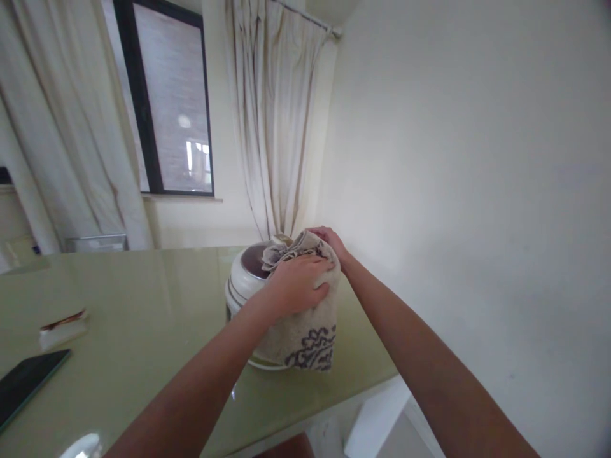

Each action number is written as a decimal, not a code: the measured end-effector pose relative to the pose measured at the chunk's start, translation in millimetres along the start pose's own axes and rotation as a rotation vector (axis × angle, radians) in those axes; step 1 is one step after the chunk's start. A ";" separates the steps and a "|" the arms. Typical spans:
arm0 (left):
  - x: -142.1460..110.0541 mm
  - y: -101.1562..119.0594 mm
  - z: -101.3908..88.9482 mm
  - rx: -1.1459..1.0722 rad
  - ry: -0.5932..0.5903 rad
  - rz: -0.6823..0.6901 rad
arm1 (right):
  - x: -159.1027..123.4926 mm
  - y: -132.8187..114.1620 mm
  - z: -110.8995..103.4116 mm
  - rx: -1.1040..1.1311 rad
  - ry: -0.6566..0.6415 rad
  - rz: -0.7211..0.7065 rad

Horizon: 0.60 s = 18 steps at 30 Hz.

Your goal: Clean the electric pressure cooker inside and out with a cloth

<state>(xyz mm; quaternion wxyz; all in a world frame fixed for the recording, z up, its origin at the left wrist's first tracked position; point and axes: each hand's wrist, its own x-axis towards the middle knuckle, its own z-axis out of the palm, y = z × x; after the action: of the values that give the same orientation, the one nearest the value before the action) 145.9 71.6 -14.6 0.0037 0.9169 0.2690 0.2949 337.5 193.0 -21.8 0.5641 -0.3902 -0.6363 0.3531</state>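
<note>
"Cream curtains hang beyond the glossy green worktop. What's by the white round appliance?"

"Patterned cloth, draped down its near right side and bunched on its top. The left hand presses that cloth, thumb spread from fingers; the right hand is at its far edge, grip hidden."

"How far along?"

"Partway, I'd judge: cloth is against the appliance, but folds lie bunched and the appliance's left side is uncovered."
</note>
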 end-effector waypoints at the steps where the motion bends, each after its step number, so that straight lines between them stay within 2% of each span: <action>1: 1.1 -3.2 -1.2 -0.084 0.023 -0.016 | -9.3 -7.0 -0.1 0.012 0.071 0.003; 3: 1.3 -9.7 -5.4 -0.302 0.101 -0.060 | -36.2 -22.3 3.2 -0.098 0.268 -0.105; 5: -0.3 -15.7 -8.9 -0.536 0.214 -0.132 | -71.3 -37.8 12.7 -0.347 0.419 -0.329; 6: -1.7 -18.6 -9.7 -0.637 0.287 -0.181 | -89.7 -44.9 19.6 -0.496 0.370 -0.430; 8: -6.7 -25.4 -9.6 -0.729 0.477 -0.320 | -122.7 -56.7 36.5 -0.827 0.096 -0.543; 10: -15.9 -34.6 -8.6 -0.573 0.645 -0.442 | -146.3 -64.7 55.6 -1.074 0.031 -0.543; 11: -22.2 -40.5 -8.3 -0.421 0.676 -0.472 | -154.2 -67.3 65.7 -1.161 0.036 -0.517; 13: -37.6 -55.1 -8.4 -0.163 0.613 -0.458 | -164.7 -69.6 87.6 -1.272 0.063 -0.489; 14: -46.1 -63.5 -8.7 -0.118 0.548 -0.432 | -168.5 -69.1 99.6 -1.311 0.065 -0.501; 16: -63.9 -80.5 -8.3 -0.201 0.453 -0.394 | -175.8 -64.0 125.1 -1.372 0.073 -0.574; 18: -83.5 -95.1 -4.4 -0.320 0.440 -0.380 | -184.0 -52.6 148.5 -1.403 0.122 -0.660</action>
<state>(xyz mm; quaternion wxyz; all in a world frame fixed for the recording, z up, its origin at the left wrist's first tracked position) 39.9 110.9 -71.7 0.1442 0.7523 0.3799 0.5186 195.7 3.6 -73.4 0.2950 -0.4651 -0.7621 -0.3404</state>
